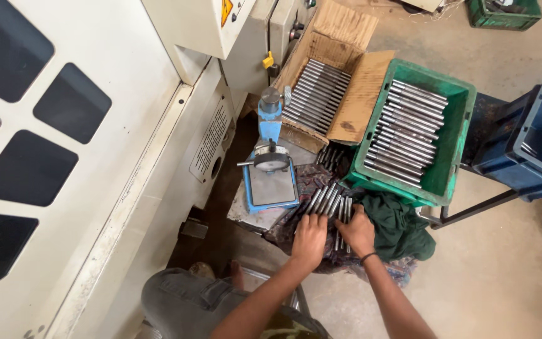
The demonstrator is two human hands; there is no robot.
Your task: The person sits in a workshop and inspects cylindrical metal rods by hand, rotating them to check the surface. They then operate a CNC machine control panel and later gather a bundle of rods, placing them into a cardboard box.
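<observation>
Both hands, left hand [308, 240] and right hand [357, 231], are pressed flat, fingers spread, onto loose grey steel rods [330, 202] (nothing clamped). Rods are laid on patterned cloth [296, 221] beside the green plastic crate [456, 135].

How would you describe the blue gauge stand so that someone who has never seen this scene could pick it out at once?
Start at the big white machine on the left, then look to the low surface beside it. The blue gauge stand sits there, left of the green crate and beyond both hands. It alone is upright and blue with a round dial; everything around it is metal rods, boxes or cloth.
</observation>
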